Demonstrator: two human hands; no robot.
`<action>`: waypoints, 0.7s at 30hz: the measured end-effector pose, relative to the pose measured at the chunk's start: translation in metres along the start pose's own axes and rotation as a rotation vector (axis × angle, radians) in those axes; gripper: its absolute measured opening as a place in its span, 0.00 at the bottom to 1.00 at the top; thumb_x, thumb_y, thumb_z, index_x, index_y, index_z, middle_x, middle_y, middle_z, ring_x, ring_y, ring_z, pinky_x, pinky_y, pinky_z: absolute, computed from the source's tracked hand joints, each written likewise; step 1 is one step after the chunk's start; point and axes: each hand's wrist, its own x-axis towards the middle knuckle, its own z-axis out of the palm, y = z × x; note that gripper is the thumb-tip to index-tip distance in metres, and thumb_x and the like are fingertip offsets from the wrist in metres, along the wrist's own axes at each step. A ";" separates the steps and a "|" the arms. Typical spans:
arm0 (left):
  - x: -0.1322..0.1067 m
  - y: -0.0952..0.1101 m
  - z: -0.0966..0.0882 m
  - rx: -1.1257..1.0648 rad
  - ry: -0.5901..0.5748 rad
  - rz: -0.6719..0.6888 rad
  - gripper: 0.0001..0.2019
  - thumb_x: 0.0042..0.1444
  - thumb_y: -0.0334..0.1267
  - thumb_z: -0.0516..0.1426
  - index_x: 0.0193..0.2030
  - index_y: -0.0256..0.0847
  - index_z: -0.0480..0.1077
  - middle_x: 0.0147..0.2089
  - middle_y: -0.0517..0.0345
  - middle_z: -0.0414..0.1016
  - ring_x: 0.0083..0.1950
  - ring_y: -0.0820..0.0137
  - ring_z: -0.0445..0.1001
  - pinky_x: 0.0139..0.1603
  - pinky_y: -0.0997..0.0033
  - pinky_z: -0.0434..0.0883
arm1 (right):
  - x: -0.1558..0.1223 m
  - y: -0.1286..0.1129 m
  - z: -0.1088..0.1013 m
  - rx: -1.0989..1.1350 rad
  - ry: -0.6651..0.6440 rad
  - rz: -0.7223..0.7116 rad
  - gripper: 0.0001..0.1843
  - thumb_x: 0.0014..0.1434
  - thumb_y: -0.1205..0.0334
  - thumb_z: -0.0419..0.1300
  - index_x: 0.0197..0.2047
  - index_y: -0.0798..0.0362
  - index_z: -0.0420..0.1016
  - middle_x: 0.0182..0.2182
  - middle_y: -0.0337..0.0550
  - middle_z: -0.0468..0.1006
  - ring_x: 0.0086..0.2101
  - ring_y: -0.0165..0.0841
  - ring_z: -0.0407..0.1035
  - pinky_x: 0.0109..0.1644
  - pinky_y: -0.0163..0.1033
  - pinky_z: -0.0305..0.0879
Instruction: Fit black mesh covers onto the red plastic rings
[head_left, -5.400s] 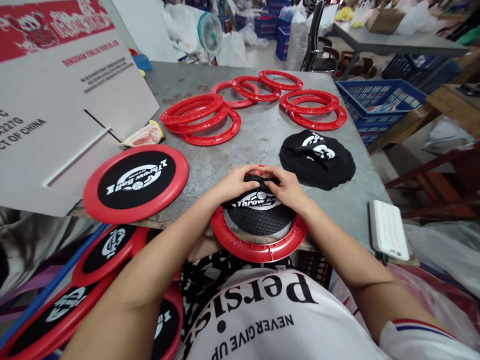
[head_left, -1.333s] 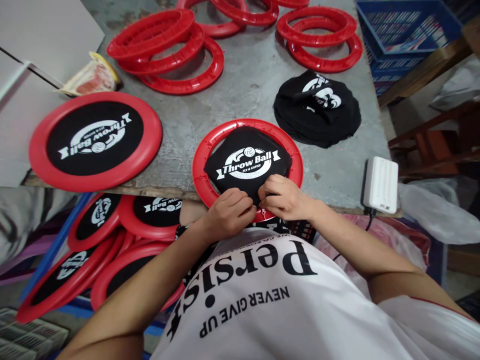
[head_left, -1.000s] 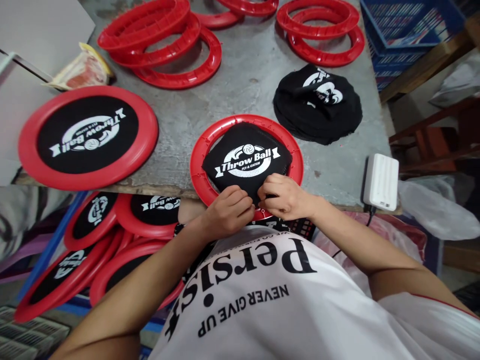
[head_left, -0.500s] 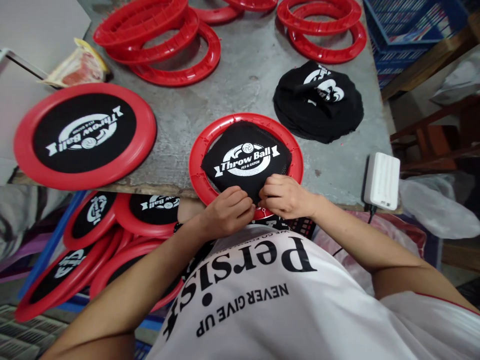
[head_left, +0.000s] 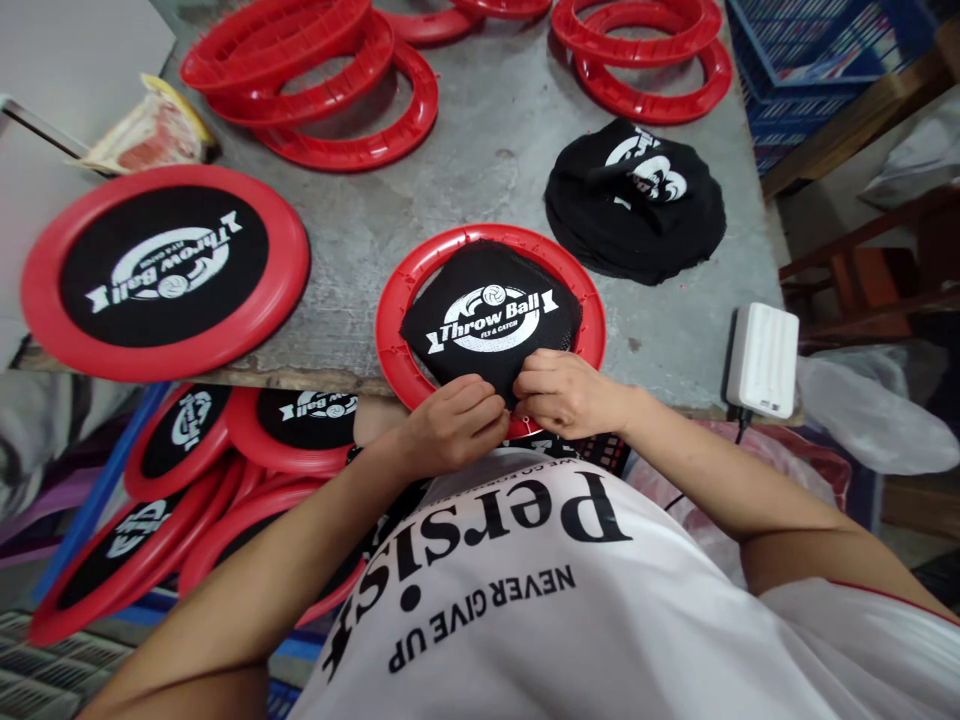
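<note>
A red plastic ring (head_left: pixel 397 300) lies at the near edge of the grey table (head_left: pixel 487 150). A black mesh cloth (head_left: pixel 491 315) with white "Throw Ball" print is spread inside the ring, loose at its sides. My left hand (head_left: pixel 454 425) and my right hand (head_left: pixel 562 392) sit side by side at the ring's near rim. Both have curled fingers pinching the cloth's near edge against the ring.
A finished red disc (head_left: pixel 161 270) lies at the left, a pile of black cloths (head_left: pixel 634 200) at the right. Several empty red rings (head_left: pixel 315 75) and more empty rings (head_left: pixel 649 50) lie farther back. A white box (head_left: pixel 761 360) sits by the right edge. Finished discs (head_left: pixel 225 460) are stacked below.
Over five seconds my hands have moved from the far rim of the ring to its near rim. In the last second they have barely shifted.
</note>
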 end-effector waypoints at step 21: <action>0.001 0.002 -0.002 -0.113 -0.030 -0.102 0.05 0.62 0.30 0.56 0.36 0.39 0.72 0.37 0.52 0.75 0.41 0.65 0.72 0.44 0.60 0.74 | 0.001 -0.002 -0.005 0.084 0.049 0.015 0.09 0.57 0.71 0.53 0.32 0.52 0.73 0.37 0.47 0.75 0.37 0.37 0.65 0.41 0.44 0.63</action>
